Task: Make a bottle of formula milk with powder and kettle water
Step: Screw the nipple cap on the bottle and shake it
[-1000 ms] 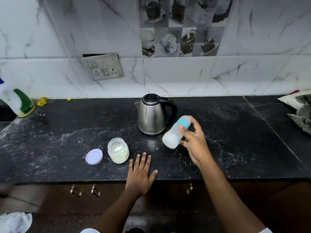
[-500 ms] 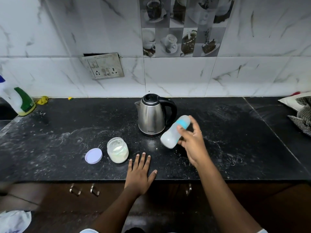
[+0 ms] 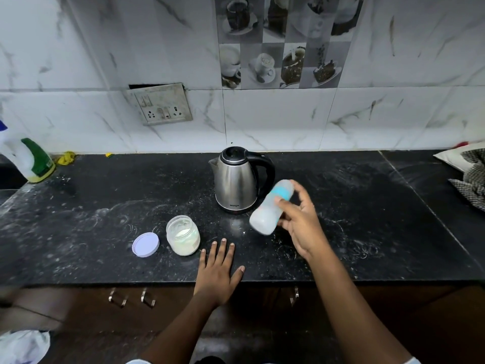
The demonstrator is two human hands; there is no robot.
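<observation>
My right hand (image 3: 301, 222) grips a baby bottle (image 3: 269, 210) with a blue collar, tilted in the air with its base down-left, blurred by motion and cloudy white inside. It hovers just right of the steel kettle (image 3: 237, 181), which stands lid shut on the black counter (image 3: 367, 219). An open glass jar of white powder (image 3: 183, 235) stands left of centre, with its lilac lid (image 3: 145, 244) lying flat beside it. My left hand (image 3: 217, 269) rests flat on the counter's front edge, fingers spread, just right of the jar.
A white and green spray bottle (image 3: 29, 160) stands at the far left. A checked cloth (image 3: 469, 179) lies at the far right. A wall socket plate (image 3: 160, 103) is above the counter. Drawer handles (image 3: 131, 299) sit below the front edge.
The bottle stays tilted in my right hand and shifts slightly, as in shaking. My left hand has not moved from the counter edge.
</observation>
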